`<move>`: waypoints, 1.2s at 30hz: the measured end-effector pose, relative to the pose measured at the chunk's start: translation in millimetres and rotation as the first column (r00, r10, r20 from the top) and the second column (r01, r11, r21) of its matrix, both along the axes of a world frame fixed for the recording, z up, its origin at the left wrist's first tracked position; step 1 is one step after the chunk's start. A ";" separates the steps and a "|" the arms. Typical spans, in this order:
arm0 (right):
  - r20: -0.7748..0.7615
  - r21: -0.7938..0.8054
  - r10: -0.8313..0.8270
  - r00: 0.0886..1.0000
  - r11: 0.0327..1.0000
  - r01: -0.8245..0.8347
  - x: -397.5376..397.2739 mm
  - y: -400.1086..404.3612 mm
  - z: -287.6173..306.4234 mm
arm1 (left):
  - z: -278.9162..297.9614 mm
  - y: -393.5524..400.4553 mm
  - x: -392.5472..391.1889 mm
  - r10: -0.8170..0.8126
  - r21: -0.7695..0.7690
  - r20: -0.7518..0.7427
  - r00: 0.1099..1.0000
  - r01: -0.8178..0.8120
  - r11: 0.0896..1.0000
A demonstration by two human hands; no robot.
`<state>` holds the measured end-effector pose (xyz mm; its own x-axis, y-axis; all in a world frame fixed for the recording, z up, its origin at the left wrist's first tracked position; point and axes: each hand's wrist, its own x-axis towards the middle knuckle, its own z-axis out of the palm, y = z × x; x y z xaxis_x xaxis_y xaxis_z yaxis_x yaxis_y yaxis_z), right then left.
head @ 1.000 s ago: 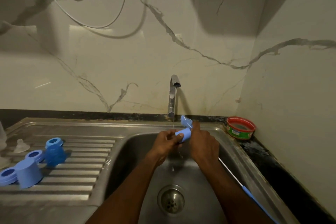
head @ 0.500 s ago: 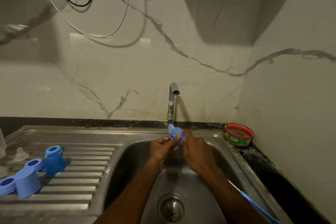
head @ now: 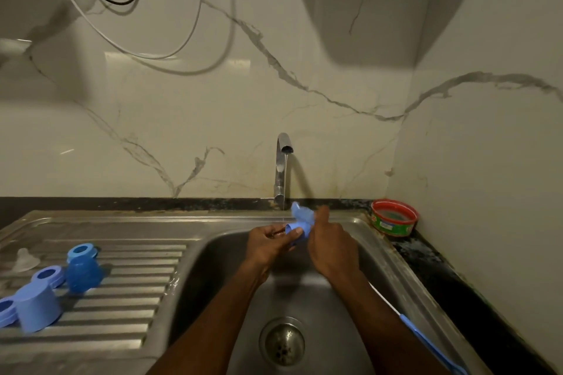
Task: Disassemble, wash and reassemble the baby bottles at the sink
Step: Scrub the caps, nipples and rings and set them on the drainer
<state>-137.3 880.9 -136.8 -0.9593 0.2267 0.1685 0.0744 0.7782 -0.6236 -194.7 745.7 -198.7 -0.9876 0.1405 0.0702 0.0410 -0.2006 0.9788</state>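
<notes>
Over the steel sink basin (head: 231, 277), my left hand (head: 268, 245) grips a small light-blue bottle part (head: 297, 227) under the running tap (head: 281, 161). My right hand (head: 330, 248) pinches a blue cloth-like piece (head: 301, 212) against that part. On the draining board (head: 122, 313) at the left stand a dark blue bottle (head: 82, 271), a light-blue cap (head: 36, 307), two blue rings (head: 48, 275) (head: 5, 310) and a clear teat (head: 24, 259).
A red-rimmed tub (head: 394, 218) sits on the dark counter at the sink's back right corner. A blue-handled brush (head: 426, 341) leans along the basin's right side. The drain (head: 281, 341) lies at the basin's bottom. Cables hang on the marble wall.
The view tilted slightly. My hands stay under the tap, working the blue part; the blue piece shifted from above my hands to lower, then up again at my right fingertips.
</notes>
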 end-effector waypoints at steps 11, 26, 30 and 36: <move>0.197 0.190 0.045 0.979 0.978 -0.083 1.5 -7.3 1.5 | -8.3 14.8 -7.4 0.152 -0.092 0.247 0.957 -0.133 0.987; 0.132 0.171 -0.017 0.991 0.985 -0.006 -9.1 17.6 -6.8 | -18.0 10.8 -1.9 0.023 -0.451 -0.241 0.970 -0.133 0.883; 0.160 -0.138 0.113 0.981 0.986 -0.091 0.9 17.1 -5.7 | -22.8 7.7 -5.1 -0.044 -0.593 -0.391 0.919 -0.215 0.776; 0.173 -0.308 0.021 0.985 0.951 0.033 -6.2 24.3 -14.9 | -4.9 9.7 4.0 -0.012 -0.616 -0.391 0.920 -0.252 0.746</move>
